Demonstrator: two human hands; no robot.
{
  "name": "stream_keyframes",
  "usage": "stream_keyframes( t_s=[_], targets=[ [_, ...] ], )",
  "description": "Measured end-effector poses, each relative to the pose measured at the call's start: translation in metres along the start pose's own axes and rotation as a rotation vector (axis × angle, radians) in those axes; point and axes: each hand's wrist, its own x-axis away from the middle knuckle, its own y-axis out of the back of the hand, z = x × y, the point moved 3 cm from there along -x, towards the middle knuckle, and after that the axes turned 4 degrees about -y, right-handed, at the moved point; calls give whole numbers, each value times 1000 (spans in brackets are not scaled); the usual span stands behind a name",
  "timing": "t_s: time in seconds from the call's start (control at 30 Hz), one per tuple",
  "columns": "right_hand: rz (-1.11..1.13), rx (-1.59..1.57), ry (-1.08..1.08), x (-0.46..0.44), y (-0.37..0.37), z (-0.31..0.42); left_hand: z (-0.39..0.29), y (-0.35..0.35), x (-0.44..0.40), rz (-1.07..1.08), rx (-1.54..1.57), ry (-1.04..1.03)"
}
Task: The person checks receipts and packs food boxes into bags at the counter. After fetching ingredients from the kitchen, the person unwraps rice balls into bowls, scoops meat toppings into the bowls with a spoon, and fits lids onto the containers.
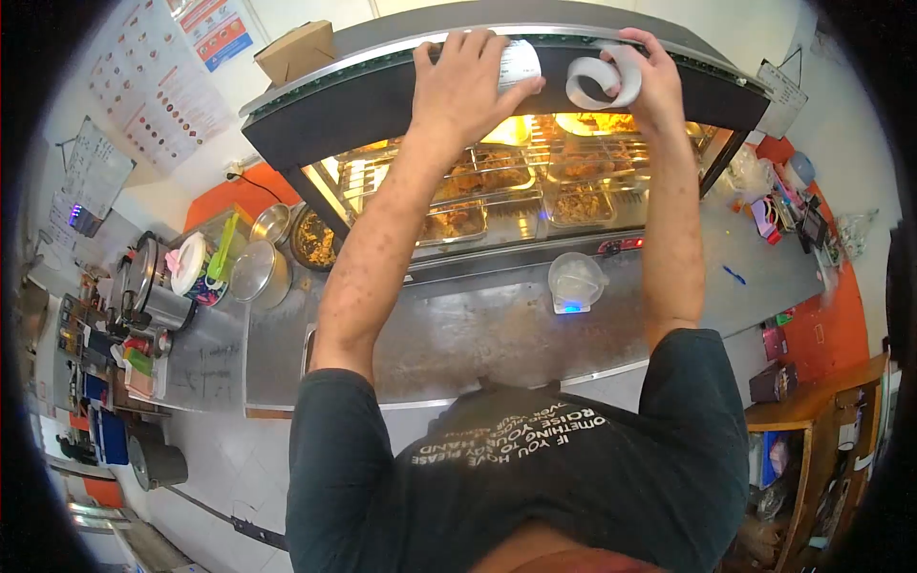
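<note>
Both of my arms reach up to the top front edge of a heated food display cabinet. My left hand rests against the dark upper panel, its fingers over the edge and its thumb along the lower side of a printed white paper slip. Part of the slip is hidden behind that hand. To the right, my right hand is closed on a curled white strip, which hangs in a loop before the panel. Whether the strip is paper or tape I cannot tell. Behind the glass, trays of browned food sit under yellow light.
On the steel counter below stands a clear round container near a blue light. A blue pen lies to the right. Tubs and a pot crowd the left side. A cardboard box sits on the cabinet's top.
</note>
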Motion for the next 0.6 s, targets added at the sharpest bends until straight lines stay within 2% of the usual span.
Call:
stream_keyframes(
  t_s=[0.13,0.17,0.27,0.33,0.4,0.47,0.53,0.6],
  targets=[
    [-183,308,397,-5,-41,-6,14,8,22,36,-174,92],
    [-192,313,413,-4,-51,-11,25,13,32,-10,-210,115],
    [-70,206,290,-7,-74,-17,71,45,63,34,-335,254],
    [-59,301,383,11,-121,-4,104,67,87,12,-401,301],
    [204,406,59,35,-158,6,133,87,108,50,-387,384],
    [382,94,104,35,-187,-9,159,99,124,84,-332,374],
    [383,5,154,34,-220,-17,171,105,132,93,-297,337],
    [140,64,238,37,-241,-20,175,109,135,121,-238,267]
  ],
)
